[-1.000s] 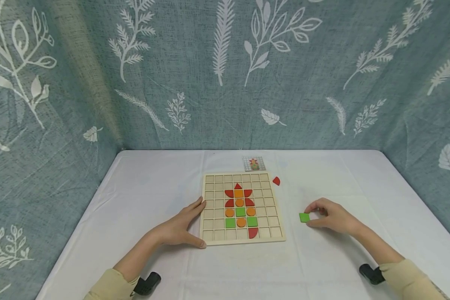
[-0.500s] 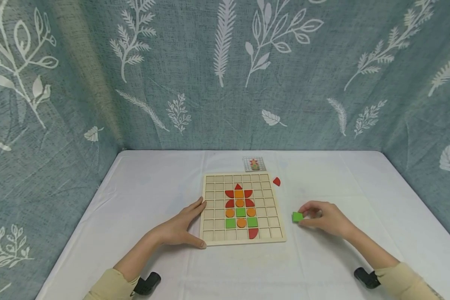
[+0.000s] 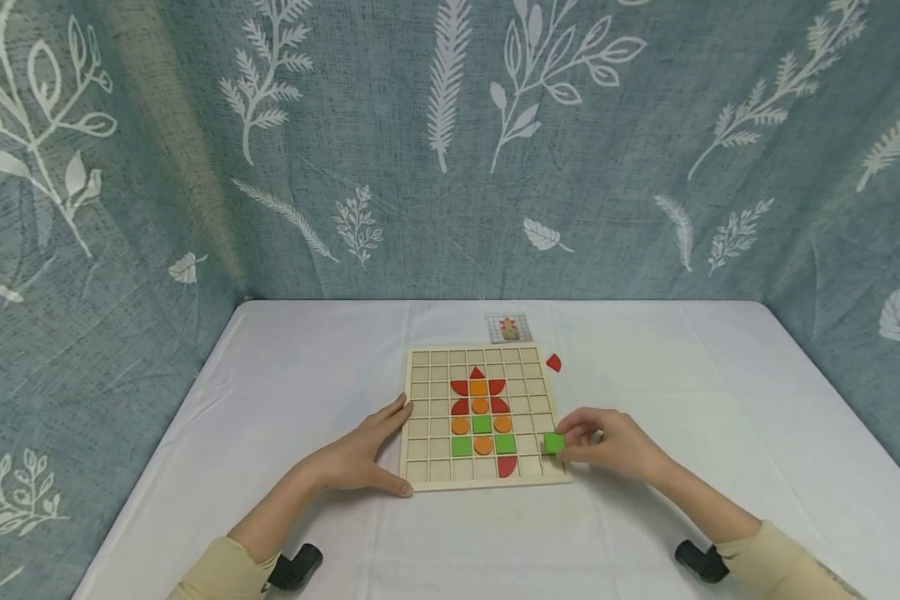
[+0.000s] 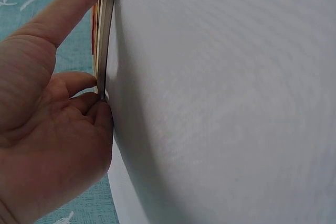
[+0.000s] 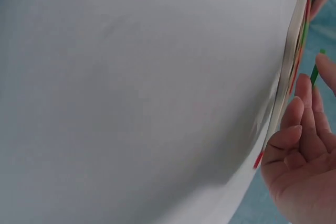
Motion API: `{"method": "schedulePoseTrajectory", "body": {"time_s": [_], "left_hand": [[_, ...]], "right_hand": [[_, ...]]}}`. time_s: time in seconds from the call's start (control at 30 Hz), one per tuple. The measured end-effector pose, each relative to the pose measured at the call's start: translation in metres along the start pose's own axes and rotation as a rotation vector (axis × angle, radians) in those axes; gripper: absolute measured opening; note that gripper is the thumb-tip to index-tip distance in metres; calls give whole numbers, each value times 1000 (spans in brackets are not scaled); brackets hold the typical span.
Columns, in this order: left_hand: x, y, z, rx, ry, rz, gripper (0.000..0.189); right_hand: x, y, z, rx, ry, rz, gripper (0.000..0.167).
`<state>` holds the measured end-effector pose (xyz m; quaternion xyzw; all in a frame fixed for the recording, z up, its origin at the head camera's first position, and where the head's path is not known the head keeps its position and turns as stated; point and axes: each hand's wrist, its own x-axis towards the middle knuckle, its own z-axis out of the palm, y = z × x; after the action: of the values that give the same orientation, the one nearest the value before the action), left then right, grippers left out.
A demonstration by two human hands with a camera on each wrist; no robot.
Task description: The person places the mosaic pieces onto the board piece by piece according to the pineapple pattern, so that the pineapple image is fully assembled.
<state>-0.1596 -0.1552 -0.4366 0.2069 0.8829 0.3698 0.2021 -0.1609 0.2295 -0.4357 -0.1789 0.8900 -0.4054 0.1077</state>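
My right hand [image 3: 617, 443] pinches a green square tile [image 3: 553, 443] between thumb and fingertips, over the right side of a pale wooden grid board [image 3: 429, 429]. Edge-on, that green tile [image 5: 315, 73] shows between the fingers in the right wrist view. On the board several pieces form a figure: an orange square [image 3: 478, 387], orange discs [image 3: 483, 445], green squares [image 3: 461, 447] and red pieces [image 3: 507, 466]. My left hand [image 3: 356, 457] rests against the board's left edge, thumb at the near corner and fingers spread higher up. In the left wrist view the thumb lies along the board's edge [image 4: 106, 35].
One red piece [image 3: 554, 362] lies on the white tablecloth [image 3: 667, 358] just beyond the board's right edge. Behind the board is a small picture card [image 3: 507, 327] with a similar figure on a grid. Patterned blue-green curtains [image 3: 390, 233] enclose the table.
The right hand has moved left with the green tile, from the tablecloth to over the board's right edge. The left hand and the board have stayed in place.
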Motion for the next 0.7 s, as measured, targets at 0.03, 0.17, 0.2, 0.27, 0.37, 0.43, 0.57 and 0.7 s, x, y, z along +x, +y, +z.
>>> {"method": "schedulePoseTrajectory", "body": {"time_s": [0.03, 0.17, 0.2, 0.27, 0.37, 0.43, 0.57, 0.7], "left_hand": [[0, 0, 0, -1, 0, 0, 114], [0, -1, 1, -5, -3, 2, 114], [0, -1, 1, -5, -3, 3, 114], [1, -2, 1, -5, -4, 4, 114], [2, -3, 2, 2, 0, 2, 114], [2, -4, 2, 4, 4, -4, 114], [3, -5, 3, 10, 8, -12, 114], [3, -6, 4, 14, 6, -9, 114]], "right_hand": [[1, -1, 2, 1, -6, -9, 26], [7, -9, 12, 10, -33, -25, 26], [8, -11, 14, 10, -39, -30, 26], [11, -15, 20, 8, -51, -30, 26], [15, -21, 28, 7, -69, -50, 25], [18, -26, 34, -1, -80, -72, 24], [24, -33, 45, -30, -96, -145, 21], [28, -38, 52, -68, -103, -194, 20]]}}
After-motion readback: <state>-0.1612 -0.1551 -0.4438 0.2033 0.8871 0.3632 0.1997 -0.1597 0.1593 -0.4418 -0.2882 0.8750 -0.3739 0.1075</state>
